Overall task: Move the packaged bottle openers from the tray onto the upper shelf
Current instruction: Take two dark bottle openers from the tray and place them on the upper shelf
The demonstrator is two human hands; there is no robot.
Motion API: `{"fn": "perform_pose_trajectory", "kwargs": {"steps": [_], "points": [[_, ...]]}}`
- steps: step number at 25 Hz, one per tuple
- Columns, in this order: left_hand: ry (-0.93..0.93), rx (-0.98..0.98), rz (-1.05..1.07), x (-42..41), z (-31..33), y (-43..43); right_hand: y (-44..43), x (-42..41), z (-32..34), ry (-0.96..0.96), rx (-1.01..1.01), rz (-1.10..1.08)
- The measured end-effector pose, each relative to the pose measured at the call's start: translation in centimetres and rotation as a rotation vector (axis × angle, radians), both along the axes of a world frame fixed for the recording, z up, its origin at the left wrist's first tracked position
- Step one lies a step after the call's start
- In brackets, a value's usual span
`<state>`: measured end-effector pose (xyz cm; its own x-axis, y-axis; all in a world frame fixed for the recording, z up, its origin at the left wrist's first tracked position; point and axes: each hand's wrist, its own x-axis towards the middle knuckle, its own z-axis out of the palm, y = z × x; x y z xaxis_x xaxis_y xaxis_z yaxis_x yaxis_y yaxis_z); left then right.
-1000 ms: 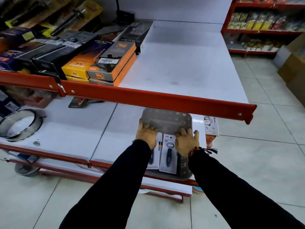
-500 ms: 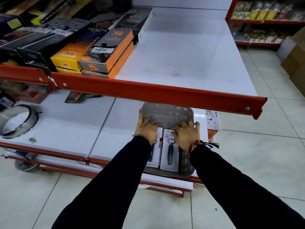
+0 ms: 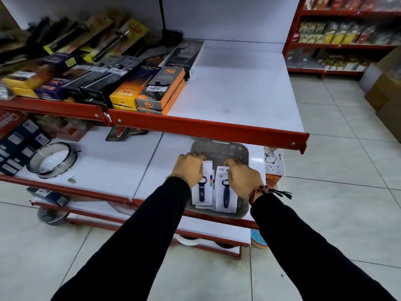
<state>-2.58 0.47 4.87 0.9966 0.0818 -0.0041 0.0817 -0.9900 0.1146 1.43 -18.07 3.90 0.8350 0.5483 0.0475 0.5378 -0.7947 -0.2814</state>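
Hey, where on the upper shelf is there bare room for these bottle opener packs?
The upper shelf is bare on its right side, from the orange lighter boxes and the grater box to the right end. The left side is crowded with boxed goods.

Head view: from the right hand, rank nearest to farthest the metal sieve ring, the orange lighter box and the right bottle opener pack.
1. Right bottle opener pack, under the right hand.
2. Orange lighter box, upper shelf, left.
3. Metal sieve ring, lower shelf, far left.

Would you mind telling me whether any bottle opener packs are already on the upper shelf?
No; the bottle opener packs lie in the grey tray under both hands, and the upper shelf holds only boxed goods at its left.
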Motion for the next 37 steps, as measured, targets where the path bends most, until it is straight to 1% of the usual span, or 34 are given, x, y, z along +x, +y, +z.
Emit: {"fn": "perform_pose_trajectory", "kwargs": {"steps": [4,9,12,15,18,20,22,25,28,30,34,37], "points": [[-0.151,-0.100,0.023,-4.4,4.9,-0.8,-2.1,-4.5,4.0,-0.156,0.055,0.031],[-0.227,-0.075,0.060,-8.2,11.0,-2.1,-4.4,-7.3,9.7,-0.250,0.130,0.056],[-0.263,-0.066,0.059,-9.1,14.4,-3.0,-5.3,-7.4,13.7,-0.263,0.213,0.090],[-0.299,-0.054,0.065,-8.8,18.0,-3.3,-5.5,-6.4,17.9,-0.223,0.269,0.109],[-0.321,-0.032,0.060,-7.0,21.9,-2.7,-4.6,-4.3,21.7,-0.199,0.303,0.071],[-0.316,-0.012,0.064,-5.2,24.2,-2.0,-3.5,-2.4,23.7,-0.195,0.292,0.021],[-0.306,0.017,0.067,-2.8,26.4,-0.9,-2.1,-0.1,25.2,-0.172,0.277,-0.026],[-0.274,0.065,0.065,2.0,28.7,1.2,0.6,4.3,26.6,-0.099,0.313,-0.040],[-0.151,0.068,0.067,7.1,29.8,3.3,3.5,8.8,26.6,-0.030,0.331,-0.047],[-0.067,0.091,0.056,10.3,29.5,4.4,5.6,11.4,26.0,0.021,0.334,-0.056],[0.060,0.159,0.040,15.5,26.5,6.4,8.8,15.6,23.2,0.134,0.305,-0.069],[0.170,0.129,0.016,17.4,23.8,7.6,9.7,16.9,20.7,0.174,0.247,-0.074]]}}
